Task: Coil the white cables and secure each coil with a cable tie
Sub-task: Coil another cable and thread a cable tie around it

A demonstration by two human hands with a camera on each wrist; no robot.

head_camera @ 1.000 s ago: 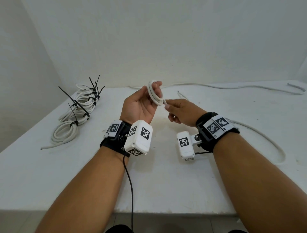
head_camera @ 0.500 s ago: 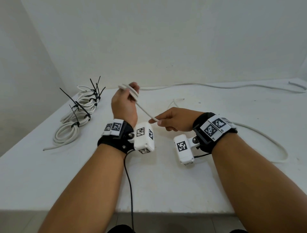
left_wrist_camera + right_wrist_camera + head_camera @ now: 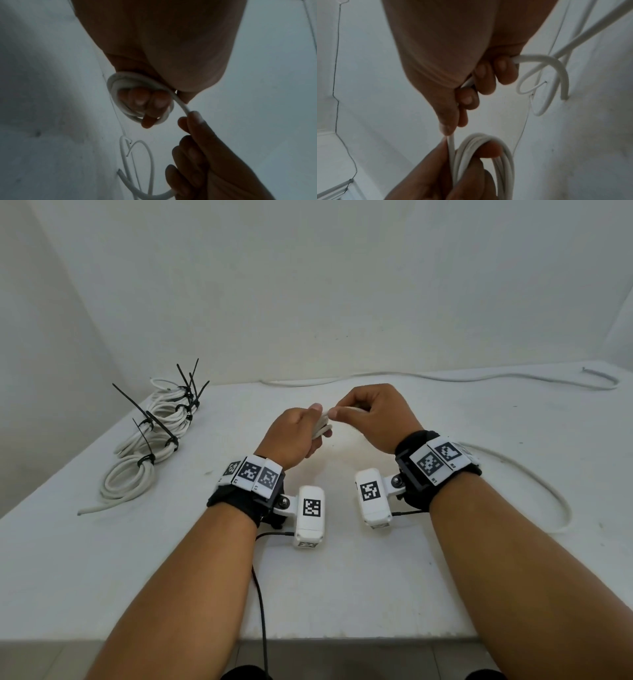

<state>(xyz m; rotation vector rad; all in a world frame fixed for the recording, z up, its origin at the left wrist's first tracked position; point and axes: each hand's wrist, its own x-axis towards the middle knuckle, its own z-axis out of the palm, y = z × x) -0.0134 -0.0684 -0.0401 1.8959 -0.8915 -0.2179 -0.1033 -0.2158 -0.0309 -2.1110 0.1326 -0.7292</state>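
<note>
My left hand (image 3: 301,436) grips a small coil of white cable (image 3: 322,428) above the middle of the table; its fingers poke through the coil (image 3: 137,97). My right hand (image 3: 370,412) sits close beside it, pinching the cable's running strand (image 3: 451,143) between thumb and forefinger, with the loose tail (image 3: 556,71) curling out past its other fingers. In the right wrist view the coil (image 3: 488,152) shows several turns held by the left fingers (image 3: 489,150). The cut end of the tail (image 3: 120,173) hangs just above the table.
Several finished coils with black cable ties (image 3: 150,433) lie at the table's far left. A long loose white cable (image 3: 445,376) runs along the back edge by the wall, and another (image 3: 534,477) loops on the right. The table's front edge (image 3: 308,638) is near my forearms.
My right hand has risen from low beside the left wrist up to the coil, laying another turn. My left hand has moved right and rolled, bringing the coil toward the centre.
</note>
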